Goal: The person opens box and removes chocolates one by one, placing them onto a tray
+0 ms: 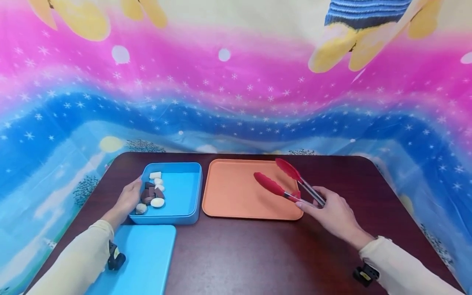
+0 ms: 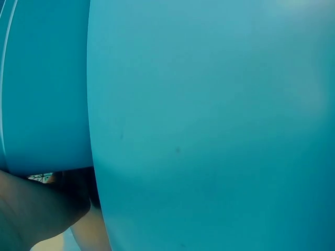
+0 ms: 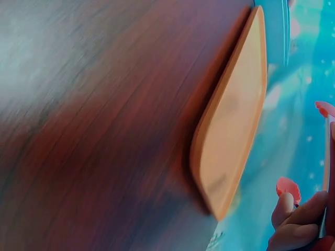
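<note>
My left hand (image 1: 130, 198) holds the left side of a blue box (image 1: 186, 219); how its fingers lie along the wall is partly hidden. Inside the box, at its left, brown blocks (image 1: 149, 196) are heaped among pale pebbles (image 1: 157, 203), a white piece (image 1: 155, 175) and a greyish stone (image 1: 141, 209). My right hand (image 1: 337, 215) grips metal tongs (image 1: 307, 189) with red scalloped tips, the two arms spread apart. The tips hang above the right part of an orange tray (image 1: 228, 188), with nothing between them. In the right wrist view, fingers (image 3: 296, 235) wrap the tongs.
A flat blue lid (image 1: 147, 254) lies in front of the box, below my left forearm. Box and tray stand side by side on the dark brown table (image 1: 239, 258). A patterned cloth (image 1: 236, 90) hangs behind the table and along its sides.
</note>
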`<control>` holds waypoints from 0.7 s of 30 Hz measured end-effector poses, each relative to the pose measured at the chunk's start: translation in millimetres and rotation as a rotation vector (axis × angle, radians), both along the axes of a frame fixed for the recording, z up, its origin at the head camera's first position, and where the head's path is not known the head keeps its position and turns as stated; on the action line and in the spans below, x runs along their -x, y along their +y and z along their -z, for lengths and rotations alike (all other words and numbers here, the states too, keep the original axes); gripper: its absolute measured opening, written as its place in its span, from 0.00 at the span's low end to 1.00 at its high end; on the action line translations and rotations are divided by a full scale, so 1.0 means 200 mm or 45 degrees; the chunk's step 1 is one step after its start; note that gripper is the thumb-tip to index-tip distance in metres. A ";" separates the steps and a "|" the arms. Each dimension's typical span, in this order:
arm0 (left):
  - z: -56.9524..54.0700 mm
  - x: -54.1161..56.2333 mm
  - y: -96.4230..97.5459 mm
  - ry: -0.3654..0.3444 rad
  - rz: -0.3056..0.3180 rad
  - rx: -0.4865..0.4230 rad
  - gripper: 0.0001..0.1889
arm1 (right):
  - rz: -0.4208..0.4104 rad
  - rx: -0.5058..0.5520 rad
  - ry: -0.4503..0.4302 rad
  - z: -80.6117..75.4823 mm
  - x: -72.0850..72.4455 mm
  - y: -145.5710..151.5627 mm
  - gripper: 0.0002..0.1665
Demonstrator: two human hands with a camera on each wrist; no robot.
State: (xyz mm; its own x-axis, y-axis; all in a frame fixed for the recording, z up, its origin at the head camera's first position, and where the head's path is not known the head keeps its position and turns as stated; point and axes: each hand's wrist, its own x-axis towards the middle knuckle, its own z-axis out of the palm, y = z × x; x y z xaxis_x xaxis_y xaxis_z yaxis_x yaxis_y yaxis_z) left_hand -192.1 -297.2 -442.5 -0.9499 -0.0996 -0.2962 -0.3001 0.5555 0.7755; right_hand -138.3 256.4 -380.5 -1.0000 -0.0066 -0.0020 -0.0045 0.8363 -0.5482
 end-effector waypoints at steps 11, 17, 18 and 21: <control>0.00 -0.01 0.01 -0.001 0.022 -0.025 0.34 | -0.079 0.059 -0.048 -0.04 -0.01 -0.21 0.52; -0.01 -0.01 0.00 0.019 0.034 -0.045 0.34 | -0.135 0.090 -0.024 -0.04 0.01 -0.34 0.60; -0.01 -0.01 0.00 0.018 0.032 -0.045 0.34 | -0.149 0.097 -0.021 -0.04 0.01 -0.37 0.60; 0.00 -0.01 0.00 0.009 0.024 -0.056 0.33 | -0.198 0.137 -0.021 -0.05 0.02 -0.44 0.56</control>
